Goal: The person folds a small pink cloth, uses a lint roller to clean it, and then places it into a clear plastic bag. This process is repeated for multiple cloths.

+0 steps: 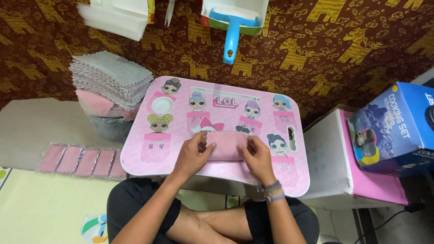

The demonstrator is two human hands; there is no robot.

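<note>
One person is sitting cross-legged at a small pink table printed with cartoon doll figures. Two hands are working on one folded pink cloth, which is lying flat on the near middle of the table top.

The left hand is pressing on the cloth's left edge, fingers curled over it and the thumb lying on top; it is pinching the fabric rather than closing into a fist. The right hand is resting on the cloth's right edge, fingers bent down onto it (a beaded wristband is circling that wrist). Whether its fingertips are gripping under the edge I cannot tell.

Left of the table, five flat pink packets are lying in one row on the floor mat, each touching or just beside the next. Behind them one tall stack of grey cloths is sitting on a few pink ones, too many layers to count, all on a grey container.

Beyond the table, one blue-handled roller is hanging out of an open box on the giraffe-patterned brown fabric. To the right, one blue carton is resting on a white and pink box, well apart from the hands.
</note>
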